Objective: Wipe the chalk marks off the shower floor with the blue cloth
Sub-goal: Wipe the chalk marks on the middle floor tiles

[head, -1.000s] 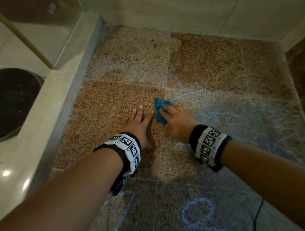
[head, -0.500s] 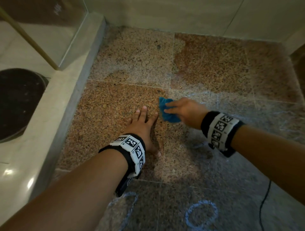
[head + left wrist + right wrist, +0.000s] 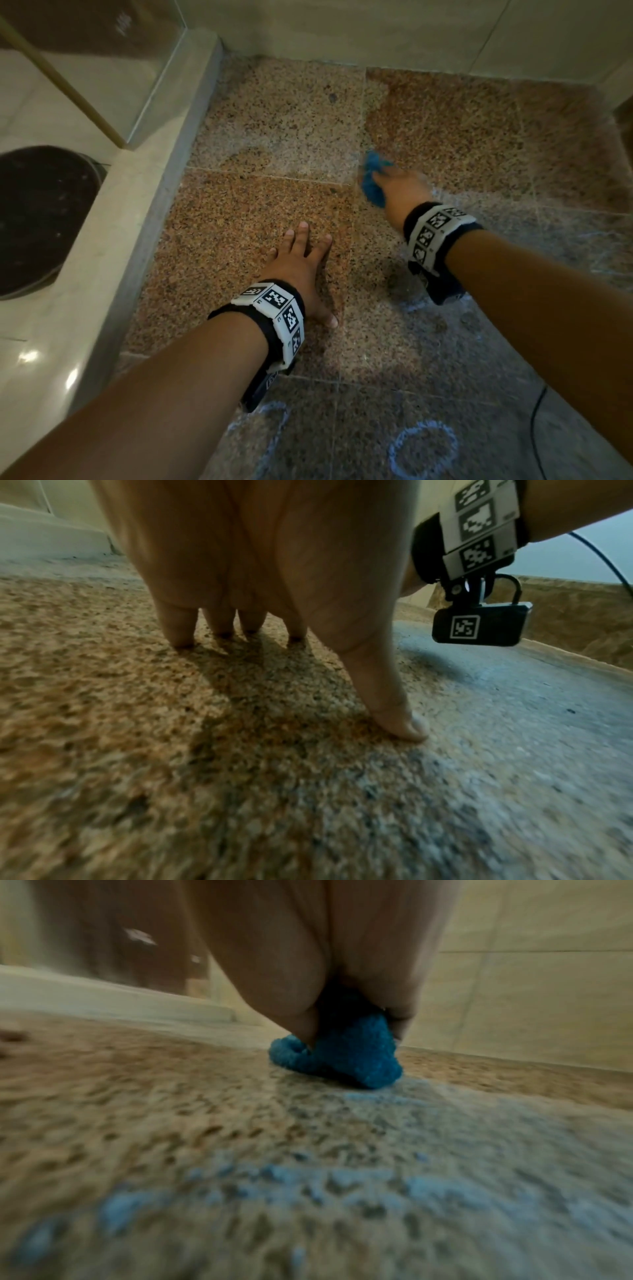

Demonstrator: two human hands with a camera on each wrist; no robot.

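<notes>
Granite shower floor (image 3: 274, 113) is filling the head view, and its middle tiles are looking warmer and cleaner than the grey, chalk-hazed band running across the lower right of the frame. Chalk marks (image 3: 423, 452) are still showing at the bottom of the frame as two pale blue loops, with fainter streaks at the right edge, so I judge the wiping to be well short of done. Left hand (image 3: 298, 263) is lying flat on the centre tile with fingers spread and straight, holding nothing, bracing just as it was half a second ago. Right hand (image 3: 399, 190) is sweeping upward in the frame, now well above the left hand instead of just beside it, fingers curled around the cloth. Blue cloth (image 3: 371, 178) is bunched under those fingers and pressed to the floor at the tile seam, upper centre, pushing the cleaned patch further toward the back wall (image 3: 376, 31).
</notes>
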